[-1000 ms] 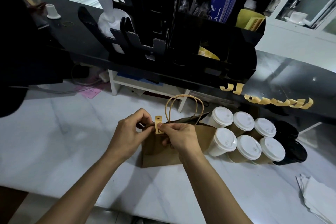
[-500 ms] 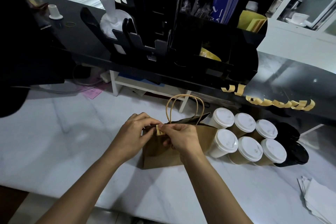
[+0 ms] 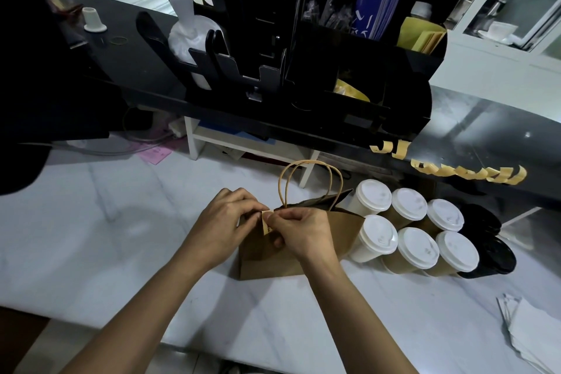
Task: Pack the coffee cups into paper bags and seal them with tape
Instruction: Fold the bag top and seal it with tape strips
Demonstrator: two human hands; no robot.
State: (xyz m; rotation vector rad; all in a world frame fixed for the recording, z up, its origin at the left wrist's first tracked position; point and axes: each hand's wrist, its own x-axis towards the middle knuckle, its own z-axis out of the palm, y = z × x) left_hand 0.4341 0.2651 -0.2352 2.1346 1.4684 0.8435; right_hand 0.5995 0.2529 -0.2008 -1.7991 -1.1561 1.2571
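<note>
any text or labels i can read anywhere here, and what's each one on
None can be read.
Tape strip on the paper bag: a dark mark, too small to read.
Blue packets in the black organizer: white marks, not legible as words.
Pink slip on the counter: print too blurred.
Cup lids: embossing unreadable.

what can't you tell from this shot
Head view only:
- Inside of the paper bag: both hands cover its mouth.
- Tape strip: mostly under the left hand and right hand.
- Paper stack: cut off at the right edge.
- Black cups: too dark.
</note>
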